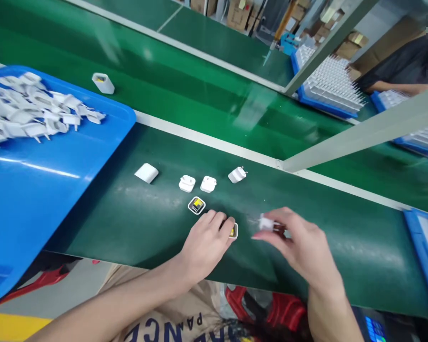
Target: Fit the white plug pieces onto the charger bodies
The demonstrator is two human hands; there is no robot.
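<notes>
My left hand (pixel 207 244) is closed around an open white charger housing (pixel 235 231), with a bit of yellow showing inside. To its right, my right hand (pixel 301 242) pinches a small white plug cap (pixel 266 223), slightly blurred, between thumb and fingers above the table. Just beyond my left hand stands another open charger housing (pixel 197 205) with a yellow part inside. Behind it sit two white plug caps (pixel 187 183) (pixel 209 184) with pins. A white charger with pins (pixel 238 175) lies farther right, and a plain white housing (pixel 146 173) lies to the left.
A blue tray (pixel 103 152) heaped with white plug caps takes up the left. One open housing (pixel 103 83) stands on the green belt (pixel 207 114) behind a pale rail. A metal post (pixel 342 137) rises at right, near a blue tray (pixel 419 247). Across, a person works beside trays.
</notes>
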